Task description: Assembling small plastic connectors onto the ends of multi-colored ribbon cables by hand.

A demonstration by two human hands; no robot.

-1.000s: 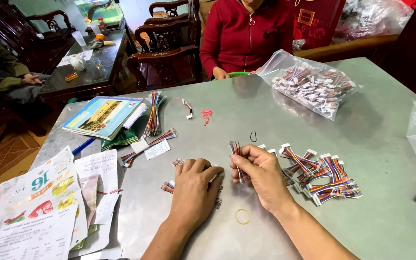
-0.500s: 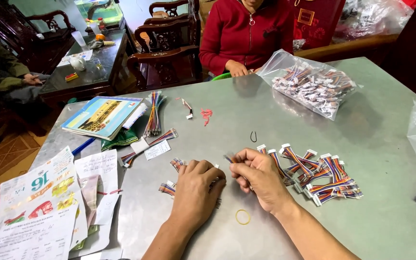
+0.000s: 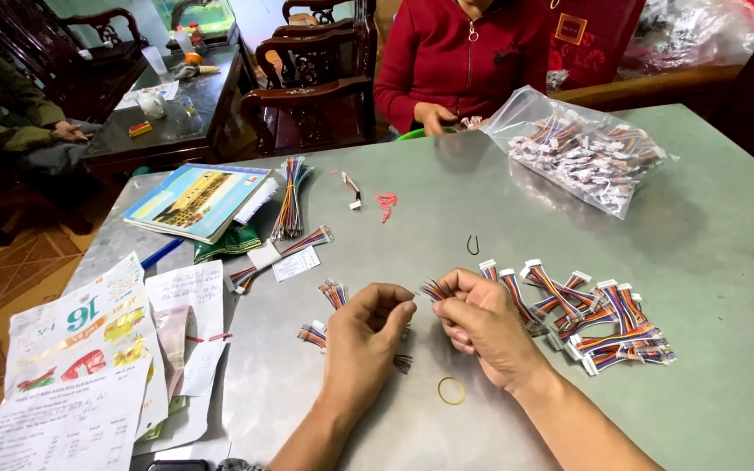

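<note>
in the head view both hands meet over the middle of the grey worktop (image 3: pixel 499 201). the left hand (image 3: pixel 361 340) is curled, its fingertips closed narrow near the end of a small bundle of coloured wires (image 3: pixel 434 289). the right hand (image 3: pixel 484 318) holds that bundle pinched between thumb and fingers, just above the worktop; how much of the bundle runs inside the fist is hard to tell. a yellow rubber band (image 3: pixel 451 391) lies flat on the worktop just below the right hand. to the right, close beside the right hand, a pile of finished wire bundles (image 3: pixel 599 318) with white plugs is spread out. a few loose bundles (image 3: pixel 332 293) lie by the left hand. a clear bag of wire parts (image 3: pixel 582 153) sits at the far right, a book (image 3: pixel 195 199) and paper sheets (image 3: pixel 89 358) at the left. a person in a red top (image 3: pixel 464 57) sits across the worktop.
</note>
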